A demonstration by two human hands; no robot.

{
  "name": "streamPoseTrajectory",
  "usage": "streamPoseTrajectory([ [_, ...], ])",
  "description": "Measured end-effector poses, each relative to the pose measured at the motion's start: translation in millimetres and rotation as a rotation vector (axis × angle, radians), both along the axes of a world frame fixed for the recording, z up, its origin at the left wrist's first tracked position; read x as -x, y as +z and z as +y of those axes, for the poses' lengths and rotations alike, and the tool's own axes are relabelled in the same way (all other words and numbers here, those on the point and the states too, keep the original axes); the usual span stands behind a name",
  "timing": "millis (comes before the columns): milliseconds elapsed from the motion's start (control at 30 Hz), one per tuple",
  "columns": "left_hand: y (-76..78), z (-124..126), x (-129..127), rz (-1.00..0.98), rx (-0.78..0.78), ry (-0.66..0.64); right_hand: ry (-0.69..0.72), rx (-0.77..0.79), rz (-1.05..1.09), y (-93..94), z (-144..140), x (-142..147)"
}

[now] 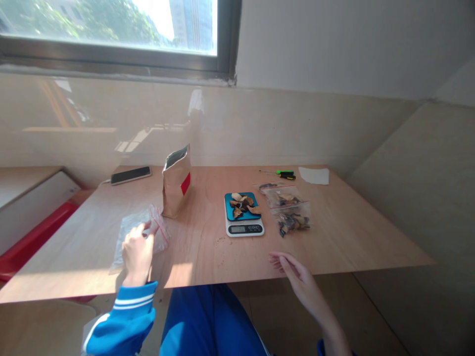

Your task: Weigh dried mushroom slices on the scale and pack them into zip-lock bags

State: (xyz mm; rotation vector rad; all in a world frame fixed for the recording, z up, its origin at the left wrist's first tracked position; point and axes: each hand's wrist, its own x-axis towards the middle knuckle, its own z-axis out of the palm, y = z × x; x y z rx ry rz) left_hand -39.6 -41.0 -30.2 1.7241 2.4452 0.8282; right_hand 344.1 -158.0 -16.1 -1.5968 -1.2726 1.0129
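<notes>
My left hand (138, 252) is over clear zip-lock bags (128, 225) with red seal lines, lying at the left front of the table. Its fingers are bent and closed on the edge of one bag. Near the front edge, my right hand (295, 272) hovers with nothing in it, fingers loosely stretched and thumb apart. Between the hands stands a white kitchen scale (232, 231) with a blue platform; its display is too small to read. Brown dried pieces, perhaps mushroom (244, 202), lie on the platform. Filled zip-lock bags (293, 222) of similar dark pieces lie right of the scale.
An opened kraft pouch (173, 190) with a red label stands left of the scale. Farther back are a phone (131, 175) with a cable, green and black-yellow screwdrivers (285, 175), and white paper (313, 176). Small crumbs lie before the scale. A wall borders the table's back.
</notes>
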Motion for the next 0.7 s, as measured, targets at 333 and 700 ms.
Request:
streamPoseTrajectory([
  [333, 17.2, -64.0, -107.8, -0.19, -0.551, -0.579, 0.214, -0.206, 0.242, 26.6, 51.0, 126.9],
  [700, 15.9, -62.3, -117.5, -0.216, -0.51, -0.659, 0.099, -0.165, 0.331, 33.1, 58.4, 125.4],
])
